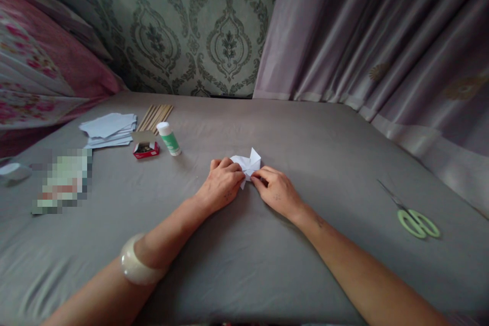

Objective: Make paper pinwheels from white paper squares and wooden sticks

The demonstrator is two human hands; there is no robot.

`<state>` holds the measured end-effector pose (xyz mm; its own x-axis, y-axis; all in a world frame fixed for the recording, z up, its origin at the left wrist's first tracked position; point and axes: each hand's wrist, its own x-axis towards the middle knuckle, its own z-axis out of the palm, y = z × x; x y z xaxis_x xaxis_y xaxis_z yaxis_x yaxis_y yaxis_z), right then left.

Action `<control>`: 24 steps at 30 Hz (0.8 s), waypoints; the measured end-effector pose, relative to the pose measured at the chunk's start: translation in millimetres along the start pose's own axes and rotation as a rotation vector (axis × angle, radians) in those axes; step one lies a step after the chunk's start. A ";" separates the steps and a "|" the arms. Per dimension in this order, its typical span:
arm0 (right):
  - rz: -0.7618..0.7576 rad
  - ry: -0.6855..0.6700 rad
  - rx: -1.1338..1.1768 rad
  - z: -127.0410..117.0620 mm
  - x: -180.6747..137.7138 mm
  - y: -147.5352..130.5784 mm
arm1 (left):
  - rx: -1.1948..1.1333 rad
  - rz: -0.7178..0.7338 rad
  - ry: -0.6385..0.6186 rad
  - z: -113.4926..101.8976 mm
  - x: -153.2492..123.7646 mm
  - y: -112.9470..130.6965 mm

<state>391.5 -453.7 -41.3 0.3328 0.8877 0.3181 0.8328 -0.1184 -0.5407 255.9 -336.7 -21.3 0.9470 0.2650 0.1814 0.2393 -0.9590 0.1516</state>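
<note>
Near the middle of the grey cloth surface lies a small piece of folded white paper [250, 163], with one pointed flap standing up at its far right and another point sticking out toward me. My left hand [223, 181] is closed on its left side, fingers pressed down over the paper and hiding part of it. On the right edge, my right hand [277, 188] pinches the paper between thumb and fingers. A pale bangle [137, 262] sits on my left forearm.
Green-handled scissors [410, 216] lie at the right. Toward the left are a glue stick [168, 139] standing up, an open red box [146, 150] of small items, several wooden sticks [155, 118], a stack of white paper [109, 130] and a blurred-out item [64, 181].
</note>
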 end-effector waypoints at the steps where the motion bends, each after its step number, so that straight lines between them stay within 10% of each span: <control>1: 0.013 0.005 -0.002 0.8 0.5 -0.4 | 0.007 0.000 -0.002 -0.1 0.0 0.6; 24: 0.110 0.078 0.008 8.8 7.7 -3.2 | 0.038 0.023 0.119 8.8 -2.0 0.3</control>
<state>387.5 -442.6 -43.9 0.4556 0.8324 0.3155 0.7858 -0.2095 -0.5819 256.0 -338.5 -30.2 0.9209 0.2505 0.2988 0.2276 -0.9676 0.1097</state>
